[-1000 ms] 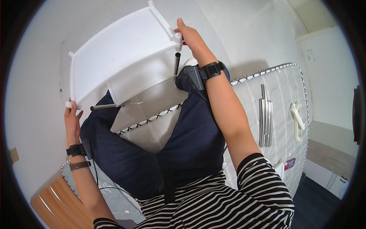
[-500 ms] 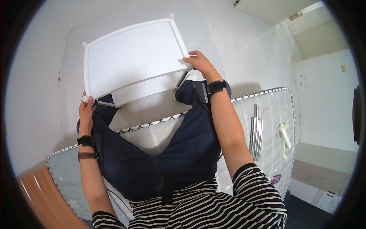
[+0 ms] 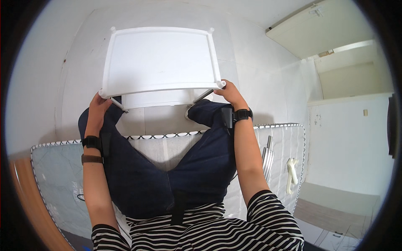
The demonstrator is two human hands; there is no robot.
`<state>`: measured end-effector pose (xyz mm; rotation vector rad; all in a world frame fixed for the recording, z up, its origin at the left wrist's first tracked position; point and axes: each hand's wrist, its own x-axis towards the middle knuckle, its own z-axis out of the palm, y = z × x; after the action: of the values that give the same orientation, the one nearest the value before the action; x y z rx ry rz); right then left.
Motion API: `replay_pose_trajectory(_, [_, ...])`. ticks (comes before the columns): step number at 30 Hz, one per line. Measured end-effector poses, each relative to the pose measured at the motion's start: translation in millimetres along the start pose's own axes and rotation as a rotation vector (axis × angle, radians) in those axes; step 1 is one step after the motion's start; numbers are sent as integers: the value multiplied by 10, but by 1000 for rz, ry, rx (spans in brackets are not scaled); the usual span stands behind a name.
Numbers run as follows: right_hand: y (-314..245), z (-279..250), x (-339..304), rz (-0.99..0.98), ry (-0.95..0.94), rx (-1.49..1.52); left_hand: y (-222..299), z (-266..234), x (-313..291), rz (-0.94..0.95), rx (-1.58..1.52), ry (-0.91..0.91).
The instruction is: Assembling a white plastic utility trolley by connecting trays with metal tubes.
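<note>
A white plastic shelf rack (image 3: 160, 58) stands in front of me between my knees, its rimmed upper panel facing me. Short round sockets stick up at the panel's corners. Below it a second white panel (image 3: 157, 99) shows in part, joined by metal posts (image 3: 203, 97). My left hand (image 3: 99, 109) is closed round the near left corner of the upper panel. At the near right corner, my right hand (image 3: 229, 93) grips just under the socket, with its fingers partly hidden behind the rim.
I sit on a quilted mattress (image 3: 163, 150) with a black-and-white edge. To my right on it lie several metal tubes (image 3: 268, 159) and white plastic pieces (image 3: 292, 175). A pale cabinet with an open door (image 3: 320, 29) stands at the far right. A white wall (image 3: 37, 96) rises on the left.
The rack's upper panel has turned from a slant to nearly level across my view. My right hand has moved down and slightly right with its corner. Both hands still hold the rack.
</note>
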<state>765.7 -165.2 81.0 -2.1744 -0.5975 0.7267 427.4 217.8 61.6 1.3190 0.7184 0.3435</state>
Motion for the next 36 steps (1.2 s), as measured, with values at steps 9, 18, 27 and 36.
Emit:
replay_pose_trajectory(9, [53, 17, 16, -8, 43, 53, -132, -19, 97, -5, -41, 102])
replay_pose_trajectory(18, [21, 33, -2, 58, 8, 92, -169, -24, 79, 13, -60, 111])
replay_pose_trajectory(27, [-405, 29, -157, 190, 98, 439, -177, 30, 86, 7, 19, 161])
replay_pose_trajectory(36, [-403, 29, -126, 181, 37, 409, -231, -42, 132, -3, 17, 171])
